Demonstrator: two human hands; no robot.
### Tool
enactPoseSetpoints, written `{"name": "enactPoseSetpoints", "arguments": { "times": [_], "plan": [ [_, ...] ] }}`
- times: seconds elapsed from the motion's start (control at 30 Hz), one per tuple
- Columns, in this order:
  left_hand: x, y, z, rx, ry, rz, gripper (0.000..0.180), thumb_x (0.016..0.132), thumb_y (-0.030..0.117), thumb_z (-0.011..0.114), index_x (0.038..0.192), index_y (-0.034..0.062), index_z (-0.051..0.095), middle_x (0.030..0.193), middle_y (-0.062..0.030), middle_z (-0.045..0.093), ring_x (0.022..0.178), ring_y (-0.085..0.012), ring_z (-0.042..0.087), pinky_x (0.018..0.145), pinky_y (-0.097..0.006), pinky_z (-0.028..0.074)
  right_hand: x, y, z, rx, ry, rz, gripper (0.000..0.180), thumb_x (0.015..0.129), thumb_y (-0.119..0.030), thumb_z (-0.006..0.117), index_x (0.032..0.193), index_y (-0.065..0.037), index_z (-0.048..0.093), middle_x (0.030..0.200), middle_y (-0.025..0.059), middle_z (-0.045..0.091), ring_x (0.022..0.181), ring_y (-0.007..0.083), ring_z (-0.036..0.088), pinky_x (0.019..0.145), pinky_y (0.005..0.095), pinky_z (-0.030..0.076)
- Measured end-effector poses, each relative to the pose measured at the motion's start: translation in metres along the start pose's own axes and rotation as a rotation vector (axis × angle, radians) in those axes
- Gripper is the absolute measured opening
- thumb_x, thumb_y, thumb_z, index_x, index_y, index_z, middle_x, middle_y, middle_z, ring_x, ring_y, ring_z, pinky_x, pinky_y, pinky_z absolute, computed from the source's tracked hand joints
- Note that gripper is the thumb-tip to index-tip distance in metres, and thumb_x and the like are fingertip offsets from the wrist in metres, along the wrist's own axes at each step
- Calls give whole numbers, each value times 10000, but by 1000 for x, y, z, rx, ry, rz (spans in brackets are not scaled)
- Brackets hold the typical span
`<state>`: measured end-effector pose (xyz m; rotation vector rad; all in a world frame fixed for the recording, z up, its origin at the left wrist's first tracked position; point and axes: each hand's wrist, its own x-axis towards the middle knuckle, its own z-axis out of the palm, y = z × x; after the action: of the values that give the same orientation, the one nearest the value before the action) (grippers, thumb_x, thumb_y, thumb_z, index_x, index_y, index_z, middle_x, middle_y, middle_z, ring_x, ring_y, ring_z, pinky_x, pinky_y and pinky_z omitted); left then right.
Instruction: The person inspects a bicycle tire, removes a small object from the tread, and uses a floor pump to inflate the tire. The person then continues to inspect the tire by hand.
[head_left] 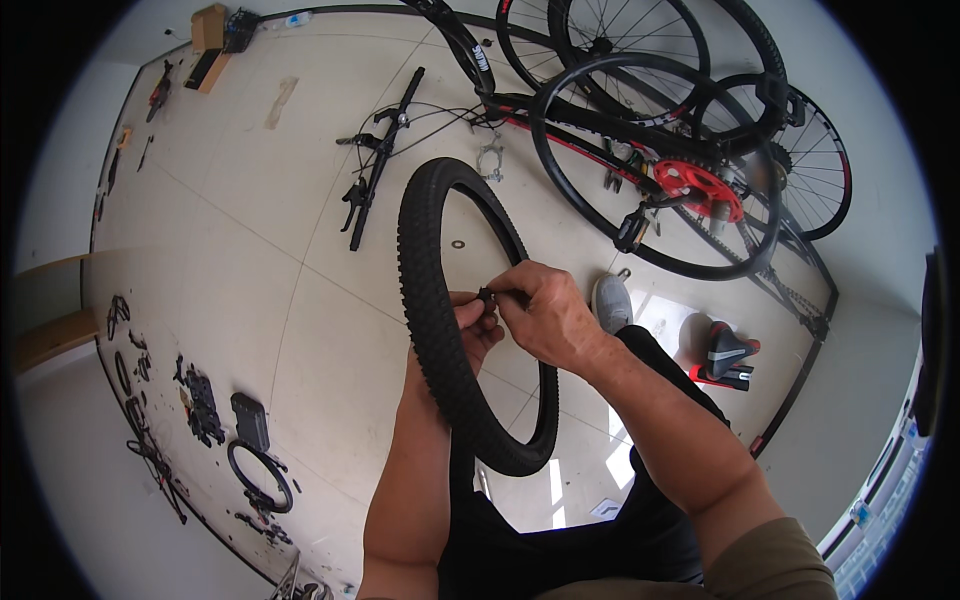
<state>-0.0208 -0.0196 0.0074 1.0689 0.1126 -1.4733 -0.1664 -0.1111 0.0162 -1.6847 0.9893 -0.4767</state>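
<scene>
A black knobbly bicycle tyre [428,290] stands upright before me, over my lap. Through its opening shows my left hand [476,325], whose forearm passes behind the tyre's left side. Its thumb and fingers are closed on a small black part [486,295], too small to name. My right hand [540,308] comes in across the tyre's right side and pinches at the same small part, fingertips close to the left ones. The right hand's back hides its fingers in part and some of the tyre.
Beyond the tyre lie a handlebar [376,165] with cables and a black-and-red bicycle frame [600,150] with wheels and a loose black tyre [540,130]. A saddle [730,347] is at right, near my shoe [611,302]. Several parts and a black case [250,420] lie left.
</scene>
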Motion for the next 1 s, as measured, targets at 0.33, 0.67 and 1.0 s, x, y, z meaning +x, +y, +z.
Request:
{"name": "enactPoseSetpoints", "arguments": {
  "times": [0.33,0.67,1.0],
  "plan": [
    [-3,1,2,94,-7,51,125,898,86,727,999,30,680,956,-95,704,954,-232,685,898,-383,559,5,-13,-3,237,-87,250,290,855,-185,688,1019,53,720,938,184,723,834,257,706,799,357,559],
    [-2,-2,4,152,33,37,251,863,55,755,1079,6,636,948,-94,667,849,-208,646,781,-356,551,4,-19,-8,311,-89,362,243,876,-176,678,948,52,723,864,160,730,798,230,706,759,340,554],
    [-4,19,-5,-69,30,217,491,1014,511,503,1114,49,636,974,-105,686,804,-203,664,725,-353,538,18,17,-51,-260,209,417,482,851,-284,721,1192,51,653,1039,205,728,983,354,696,888,408,535]
  ]
}}
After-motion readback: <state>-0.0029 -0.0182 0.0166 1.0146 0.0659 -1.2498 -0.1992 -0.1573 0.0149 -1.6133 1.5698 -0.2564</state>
